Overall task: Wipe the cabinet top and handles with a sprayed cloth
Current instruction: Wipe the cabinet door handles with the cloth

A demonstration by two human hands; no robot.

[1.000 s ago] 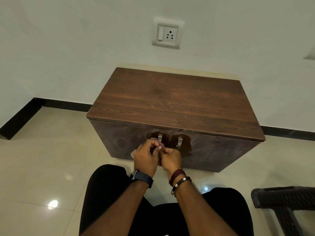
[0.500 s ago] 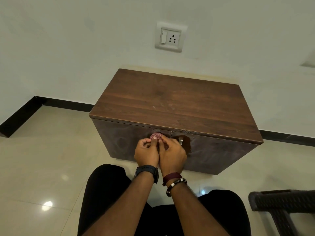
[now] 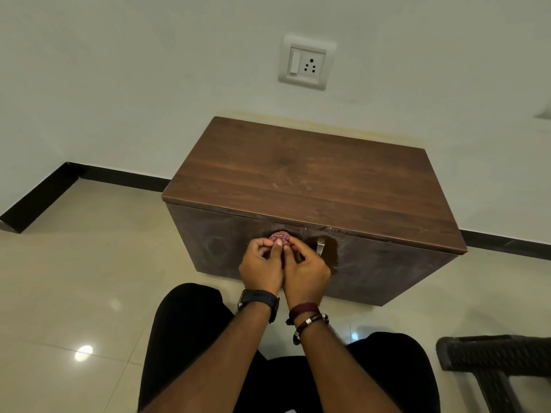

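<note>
Cabinet: a low dark-brown wooden cabinet [image 3: 313,186] with two doors stands on the floor, its back edge against the wall.
Cabinet top: a bare wood-grain surface with a few faint pale marks near its middle.
Cloth: a small pinkish-mauve bunched cloth [image 3: 279,236] sits at the upper edge of the left door, just beside the seam between the doors, pressed around the place where that door's handle would be; the handle itself is hidden.
Left hand: the left hand [image 3: 261,266] is curled, thumb and fingertips pinching the cloth from the left; a dark wristwatch [image 3: 258,300] sits on its wrist.
Right hand: the right hand [image 3: 307,271] is curled too, fingers pinching the same cloth from the right; the two hands touch along their inner sides. A maroon band and a dark beaded bracelet [image 3: 308,318] circle its wrist.
Right door handle: a short silver metal handle [image 3: 320,246] hangs upright at the top of the right door, just right of the right hand and uncovered, with a glossier reddish-brown patch of door around it.
Person: legs in black trousers [image 3: 190,332] spread either side of the forearms, near the front of the cabinet.
Floor: glossy beige tiles [image 3: 83,278] with a black skirting along the wall.
Wall: a white switch-and-socket plate [image 3: 307,64] is mounted above the back edge of the cabinet.
Chair: part of a dark woven chair [image 3: 495,365] shows at the lower right corner.
</note>
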